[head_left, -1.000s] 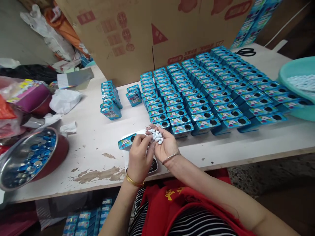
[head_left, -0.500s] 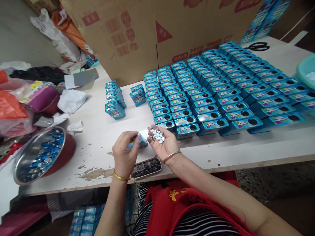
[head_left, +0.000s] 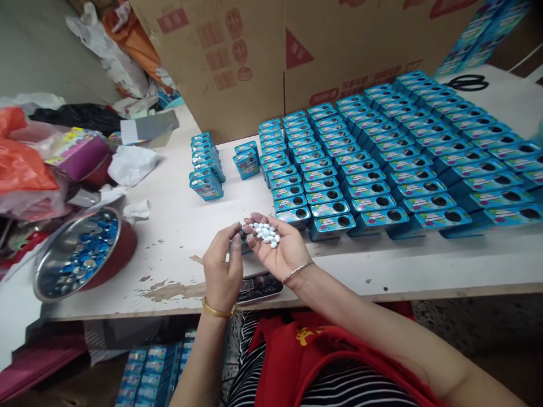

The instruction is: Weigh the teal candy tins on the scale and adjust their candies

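Note:
A small heap of white oval candies [head_left: 266,233] lies in the palm of my right hand [head_left: 285,251], which is cupped with the palm up. My left hand [head_left: 224,263] is beside it, thumb and fingertips curled close together near the right fingertips. Whatever is between the left fingers is hidden. Under both hands a blue tin [head_left: 246,244] shows only in part, on a digital scale [head_left: 259,287] whose dark display panel faces me. To the right, rows of blue tins [head_left: 331,223] stand upright, each with a round dark hole in its top.
Left on the table sits a metal bowl [head_left: 42,282] of blue and silver caps. Several tins [head_left: 207,183] stand in a short row, with another pair [head_left: 246,164] nearby. A large cardboard box [head_left: 254,34] rises behind. Black scissors [head_left: 469,83] lie at the far right.
My right hand has shifted left over the tin, which is now mostly covered. The left thumb and fingertips have drawn closer together. The whole view has shifted slightly.

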The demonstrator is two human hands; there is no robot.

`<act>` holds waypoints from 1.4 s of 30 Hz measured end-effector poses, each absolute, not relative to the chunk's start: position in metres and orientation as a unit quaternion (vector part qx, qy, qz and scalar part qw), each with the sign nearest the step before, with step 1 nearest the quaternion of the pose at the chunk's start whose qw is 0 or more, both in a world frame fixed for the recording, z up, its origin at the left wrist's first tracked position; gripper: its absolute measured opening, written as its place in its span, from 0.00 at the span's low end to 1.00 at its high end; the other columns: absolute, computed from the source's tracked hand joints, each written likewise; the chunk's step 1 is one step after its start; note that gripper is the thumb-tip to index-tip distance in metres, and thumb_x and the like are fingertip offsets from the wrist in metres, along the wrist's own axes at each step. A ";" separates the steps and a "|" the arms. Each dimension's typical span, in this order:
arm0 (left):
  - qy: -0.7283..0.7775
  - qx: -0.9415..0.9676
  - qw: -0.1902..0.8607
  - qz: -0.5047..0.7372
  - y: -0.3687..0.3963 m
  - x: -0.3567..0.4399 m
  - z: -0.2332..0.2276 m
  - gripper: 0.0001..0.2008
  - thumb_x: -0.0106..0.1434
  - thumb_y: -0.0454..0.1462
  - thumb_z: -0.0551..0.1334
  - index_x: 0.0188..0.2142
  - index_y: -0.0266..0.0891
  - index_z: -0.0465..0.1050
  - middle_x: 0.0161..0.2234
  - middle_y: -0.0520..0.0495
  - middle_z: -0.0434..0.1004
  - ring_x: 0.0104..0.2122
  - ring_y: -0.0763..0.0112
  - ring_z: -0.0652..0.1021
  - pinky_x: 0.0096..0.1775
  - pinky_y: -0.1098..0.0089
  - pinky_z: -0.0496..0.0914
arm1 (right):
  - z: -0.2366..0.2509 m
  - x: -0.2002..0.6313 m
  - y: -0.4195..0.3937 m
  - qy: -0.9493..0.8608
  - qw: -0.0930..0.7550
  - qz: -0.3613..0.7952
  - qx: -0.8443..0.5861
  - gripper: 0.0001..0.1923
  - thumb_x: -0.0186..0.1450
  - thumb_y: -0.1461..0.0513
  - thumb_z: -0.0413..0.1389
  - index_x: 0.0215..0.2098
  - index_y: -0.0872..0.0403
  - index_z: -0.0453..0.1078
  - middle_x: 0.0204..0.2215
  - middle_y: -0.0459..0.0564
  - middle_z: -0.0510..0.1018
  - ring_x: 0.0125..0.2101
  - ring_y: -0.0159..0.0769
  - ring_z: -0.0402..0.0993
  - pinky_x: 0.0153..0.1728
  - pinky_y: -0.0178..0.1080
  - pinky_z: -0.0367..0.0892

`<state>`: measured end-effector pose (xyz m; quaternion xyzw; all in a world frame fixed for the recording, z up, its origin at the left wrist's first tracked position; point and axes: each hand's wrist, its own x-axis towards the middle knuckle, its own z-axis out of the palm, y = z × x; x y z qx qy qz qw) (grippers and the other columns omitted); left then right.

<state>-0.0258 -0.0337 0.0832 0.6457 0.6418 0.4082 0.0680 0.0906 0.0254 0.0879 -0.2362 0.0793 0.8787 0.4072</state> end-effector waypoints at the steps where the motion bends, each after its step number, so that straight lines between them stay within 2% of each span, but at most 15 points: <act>1: 0.648 0.639 0.060 0.410 -0.034 -0.028 0.084 0.11 0.67 0.35 0.54 0.47 0.39 0.69 0.44 0.46 0.75 0.44 0.70 0.75 0.47 0.67 0.69 | 0.088 0.087 0.025 0.068 0.401 0.881 -0.242 0.15 0.69 0.65 0.43 0.34 0.63 0.70 0.29 0.54 0.78 0.28 0.32 0.76 0.24 0.30 0.71; 6: 0.674 0.611 0.030 0.413 -0.038 -0.047 0.083 0.10 0.66 0.37 0.56 0.46 0.39 0.70 0.41 0.46 0.76 0.40 0.71 0.75 0.39 0.70 0.70 | 0.085 0.078 0.026 0.021 0.386 0.886 -0.257 0.13 0.68 0.66 0.44 0.35 0.62 0.70 0.31 0.54 0.79 0.27 0.32 0.77 0.23 0.29 0.72; 11: 0.667 0.621 0.026 0.410 -0.046 -0.054 0.080 0.10 0.66 0.37 0.57 0.44 0.38 0.71 0.39 0.46 0.76 0.38 0.72 0.75 0.36 0.71 0.68 | 0.085 0.075 0.028 -0.017 0.394 0.883 -0.254 0.12 0.67 0.66 0.45 0.36 0.62 0.71 0.34 0.55 0.79 0.29 0.32 0.78 0.24 0.30 0.73; 14: 0.663 0.626 0.030 0.411 -0.047 -0.055 0.076 0.09 0.66 0.37 0.57 0.44 0.38 0.70 0.38 0.47 0.76 0.37 0.72 0.74 0.35 0.71 0.68 | 0.082 0.071 0.032 -0.029 0.391 0.886 -0.247 0.11 0.67 0.66 0.46 0.35 0.62 0.70 0.32 0.56 0.79 0.27 0.33 0.77 0.24 0.31 0.73; 20: 0.647 0.637 -0.027 0.418 -0.052 -0.059 0.060 0.11 0.65 0.37 0.58 0.46 0.38 0.70 0.40 0.43 0.73 0.42 0.68 0.73 0.42 0.66 0.69 | 0.083 0.072 0.038 -0.042 0.388 0.878 -0.277 0.12 0.67 0.67 0.46 0.34 0.62 0.70 0.27 0.54 0.78 0.23 0.29 0.74 0.21 0.28 0.71; 25: 0.710 0.530 -0.073 0.457 -0.087 -0.083 0.019 0.11 0.67 0.39 0.53 0.43 0.37 0.69 0.38 0.44 0.72 0.39 0.69 0.72 0.42 0.66 0.68 | 0.087 0.082 0.037 -0.053 0.382 0.872 -0.300 0.13 0.67 0.66 0.44 0.34 0.62 0.70 0.26 0.53 0.77 0.22 0.28 0.72 0.20 0.27 0.69; 28: 0.773 0.498 -0.085 0.384 -0.114 -0.097 -0.020 0.16 0.68 0.43 0.51 0.48 0.36 0.67 0.44 0.39 0.71 0.47 0.62 0.71 0.49 0.59 0.66 | 0.084 0.087 0.035 -0.056 0.384 0.870 -0.304 0.13 0.67 0.66 0.44 0.34 0.63 0.70 0.26 0.54 0.76 0.21 0.27 0.70 0.19 0.27 0.68; 31: 0.828 0.486 -0.070 0.273 -0.128 -0.103 -0.052 0.22 0.68 0.45 0.49 0.57 0.35 0.60 0.54 0.33 0.65 0.57 0.54 0.65 0.57 0.49 0.58 | 0.082 0.089 0.031 -0.057 0.381 0.870 -0.309 0.13 0.66 0.66 0.44 0.34 0.62 0.70 0.27 0.54 0.76 0.22 0.28 0.70 0.19 0.27 0.68; 33: 0.845 0.476 -0.049 0.236 -0.130 -0.104 -0.062 0.25 0.68 0.45 0.48 0.60 0.35 0.56 0.58 0.33 0.62 0.61 0.51 0.60 0.59 0.46 0.54 | 0.081 0.089 0.028 -0.059 0.380 0.866 -0.319 0.13 0.66 0.66 0.45 0.34 0.62 0.70 0.27 0.54 0.76 0.22 0.28 0.70 0.19 0.27 0.68; 39: 0.858 0.467 -0.017 0.213 -0.131 -0.103 -0.064 0.25 0.68 0.44 0.48 0.61 0.38 0.55 0.62 0.37 0.56 0.64 0.49 0.54 0.60 0.41 0.51 | 0.075 0.093 0.017 -0.070 0.384 0.861 -0.325 0.11 0.65 0.66 0.47 0.35 0.61 0.70 0.28 0.55 0.75 0.22 0.28 0.71 0.19 0.27 0.69; 42: 0.838 0.483 -0.019 0.252 -0.136 -0.105 -0.060 0.23 0.68 0.42 0.47 0.60 0.39 0.58 0.61 0.37 0.59 0.63 0.52 0.56 0.60 0.44 0.53 | 0.074 0.093 0.015 -0.073 0.390 0.856 -0.330 0.10 0.65 0.66 0.47 0.35 0.61 0.70 0.28 0.55 0.76 0.23 0.29 0.71 0.19 0.28 0.70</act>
